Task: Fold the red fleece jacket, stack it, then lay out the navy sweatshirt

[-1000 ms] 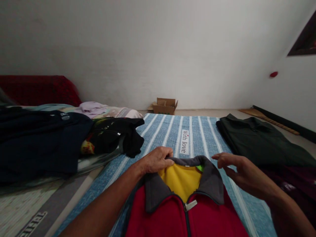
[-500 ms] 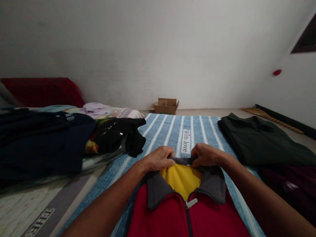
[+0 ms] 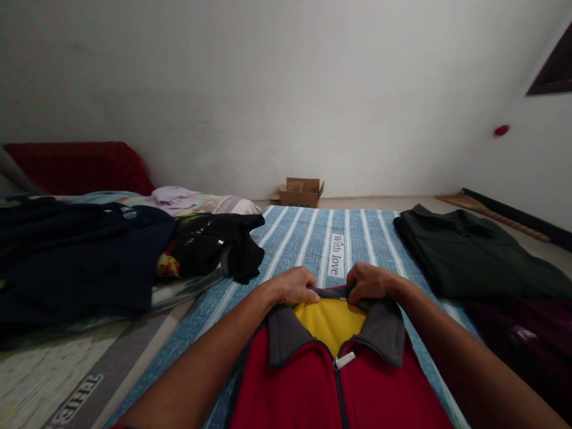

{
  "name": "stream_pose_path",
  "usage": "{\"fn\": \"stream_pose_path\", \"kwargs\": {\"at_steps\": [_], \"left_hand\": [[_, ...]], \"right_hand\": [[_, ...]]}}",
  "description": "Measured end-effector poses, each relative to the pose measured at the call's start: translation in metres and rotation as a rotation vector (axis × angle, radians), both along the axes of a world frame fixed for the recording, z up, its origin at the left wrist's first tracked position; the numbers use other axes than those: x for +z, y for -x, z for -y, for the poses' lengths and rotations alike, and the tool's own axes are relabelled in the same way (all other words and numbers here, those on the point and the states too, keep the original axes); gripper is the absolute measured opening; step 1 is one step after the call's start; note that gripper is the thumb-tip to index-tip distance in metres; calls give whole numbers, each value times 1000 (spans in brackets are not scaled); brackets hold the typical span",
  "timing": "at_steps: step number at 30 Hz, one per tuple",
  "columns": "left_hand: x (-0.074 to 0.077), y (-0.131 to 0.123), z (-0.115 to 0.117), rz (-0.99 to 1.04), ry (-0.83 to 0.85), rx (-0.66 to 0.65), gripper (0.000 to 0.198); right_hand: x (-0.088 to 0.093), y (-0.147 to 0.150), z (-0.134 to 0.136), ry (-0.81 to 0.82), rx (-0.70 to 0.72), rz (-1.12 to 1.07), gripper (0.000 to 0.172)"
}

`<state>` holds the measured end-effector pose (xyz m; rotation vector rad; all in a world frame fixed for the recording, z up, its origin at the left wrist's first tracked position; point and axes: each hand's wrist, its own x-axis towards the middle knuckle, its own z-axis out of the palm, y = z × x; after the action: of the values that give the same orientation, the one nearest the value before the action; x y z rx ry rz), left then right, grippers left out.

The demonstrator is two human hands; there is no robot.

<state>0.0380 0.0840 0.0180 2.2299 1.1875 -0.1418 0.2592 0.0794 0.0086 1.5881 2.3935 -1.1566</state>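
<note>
A red jacket [image 3: 290, 393] with a grey collar, yellow lining and a front zip lies in front of me, its lower part cut off by the frame. My left hand [image 3: 295, 285] is closed on the back of the collar, left of its middle. On the collar's other side my right hand [image 3: 370, 282] pinches the same edge, a short stretch of collar showing between the two. The silver zip pull [image 3: 344, 361] sits near the neck. Beneath the jacket is a blue and white striped cloth [image 3: 292, 238] with a "With love" label.
At left lie a dark navy garment [image 3: 84, 256] and a black printed one [image 3: 210, 238]. Folded dark green clothing [image 3: 478, 253] and a maroon garment [image 3: 527, 339] are at right. A cardboard box [image 3: 300, 192] stands by the wall, and a red cushion-like object [image 3: 75, 167] rests far left.
Both hands keep their hold on the collar. The collar's front flaps have shifted slightly, drawing a little closer together; my hands are marginally lower in view.
</note>
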Motion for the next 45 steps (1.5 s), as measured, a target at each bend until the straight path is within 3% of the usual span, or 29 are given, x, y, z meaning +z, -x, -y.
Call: {"fn": "stream_pose_path", "kwargs": {"at_steps": [8,13,19,24,32,37,45], "left_hand": [[-4,-1,1,18,42,52,21],[4,-3,4,31,78,46,17],[6,-5,4,70,116,36,20],[1,-12,2,78,69,9,27],[-7,-14,3,142,97,54,20],[-6,-17,1,131,84,42,18],[-7,-21,-1,116,162,81,12]], "right_hand": [[-2,2,1,-33,18,92,19],[8,10,0,-96,161,153,26],[21,27,4,-244,192,155,41],[14,31,0,-183,214,57,32],[-1,26,-7,-63,119,-95,19],[-7,24,-7,-48,34,-157,22],[-7,26,-7,-33,49,-161,25]]}}
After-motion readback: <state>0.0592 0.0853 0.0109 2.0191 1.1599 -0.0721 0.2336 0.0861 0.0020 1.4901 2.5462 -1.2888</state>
